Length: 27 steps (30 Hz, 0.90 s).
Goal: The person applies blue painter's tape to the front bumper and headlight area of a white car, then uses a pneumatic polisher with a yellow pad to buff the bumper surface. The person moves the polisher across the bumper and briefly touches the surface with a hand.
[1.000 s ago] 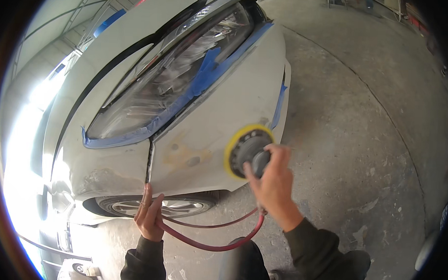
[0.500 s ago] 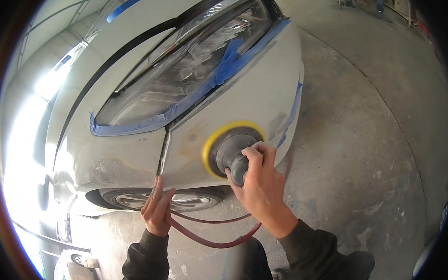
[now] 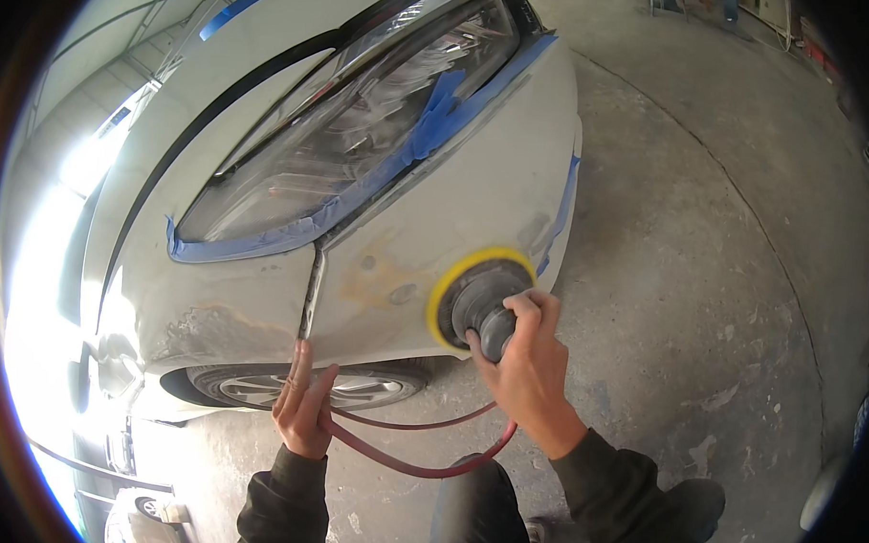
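My right hand [image 3: 529, 366] is wrapped round the grey orbital sander [image 3: 490, 312], whose round yellow-edged pad lies against the light-coloured bumper [image 3: 394, 323] at its right part. Down at the lower edge of the panels, my left hand [image 3: 303, 411] holds a red hose [image 3: 408, 470] at the palm. Two of its fingers stretch up and touch the edge by the panel seam. The hose loops from there toward the right wrist. Sanded patches with brownish and grey marks show on the bumper. Blue masking tape [image 3: 263, 244] borders the headlight [image 3: 353, 144].
The front wheel [image 3: 363, 389] sits under the arch beside my left hand. More blue tape [image 3: 561, 214] runs along the bumper's right side. Concrete floor [image 3: 683, 280] with a long crack spreads to the right. My knee [image 3: 479, 512] is below the hose.
My right hand has moved the sander to the right and slightly down across the bumper, baring more of the brownish patch. My left hand stays by the seam.
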Each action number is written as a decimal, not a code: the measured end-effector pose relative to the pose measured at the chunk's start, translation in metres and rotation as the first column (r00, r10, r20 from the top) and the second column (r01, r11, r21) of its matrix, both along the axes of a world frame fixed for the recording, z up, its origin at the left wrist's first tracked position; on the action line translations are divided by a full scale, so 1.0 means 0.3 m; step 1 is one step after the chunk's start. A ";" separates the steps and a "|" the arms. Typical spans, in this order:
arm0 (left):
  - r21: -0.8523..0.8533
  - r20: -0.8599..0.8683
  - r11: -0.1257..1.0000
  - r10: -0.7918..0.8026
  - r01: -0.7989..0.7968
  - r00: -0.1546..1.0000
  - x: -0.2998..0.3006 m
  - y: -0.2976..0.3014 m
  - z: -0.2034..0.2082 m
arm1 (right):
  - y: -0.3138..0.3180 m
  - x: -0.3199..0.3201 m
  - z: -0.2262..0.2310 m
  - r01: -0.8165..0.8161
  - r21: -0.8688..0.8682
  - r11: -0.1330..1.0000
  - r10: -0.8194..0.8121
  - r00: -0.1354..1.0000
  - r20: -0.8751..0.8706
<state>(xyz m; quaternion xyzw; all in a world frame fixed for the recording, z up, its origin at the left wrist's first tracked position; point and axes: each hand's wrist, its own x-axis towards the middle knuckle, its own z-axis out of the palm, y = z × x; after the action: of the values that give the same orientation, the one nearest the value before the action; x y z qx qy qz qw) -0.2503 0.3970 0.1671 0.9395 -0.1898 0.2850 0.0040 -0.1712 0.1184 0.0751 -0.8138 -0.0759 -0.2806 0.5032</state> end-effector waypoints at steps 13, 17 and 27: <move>-0.021 0.009 1.000 -0.010 0.010 1.000 -0.002 0.000 0.002 | 0.007 0.007 0.159 -0.124 -0.096 0.988 0.119 0.991 -0.054; -0.045 -0.018 0.999 -0.029 0.028 0.999 0.004 0.005 0.005 | 0.006 0.043 0.204 -0.146 -0.100 0.984 0.145 0.989 -0.024; -0.032 0.006 0.999 -0.034 0.035 0.999 0.006 -0.001 0.007 | -0.008 0.070 0.197 -0.149 -0.118 0.982 0.154 0.987 0.033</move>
<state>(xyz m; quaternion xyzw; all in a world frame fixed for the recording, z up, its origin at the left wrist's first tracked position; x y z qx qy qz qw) -0.2486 0.3968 0.1693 0.9351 -0.2015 0.2906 0.0233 -0.1500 0.1160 0.1343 -0.8273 -0.1644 -0.2536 0.4736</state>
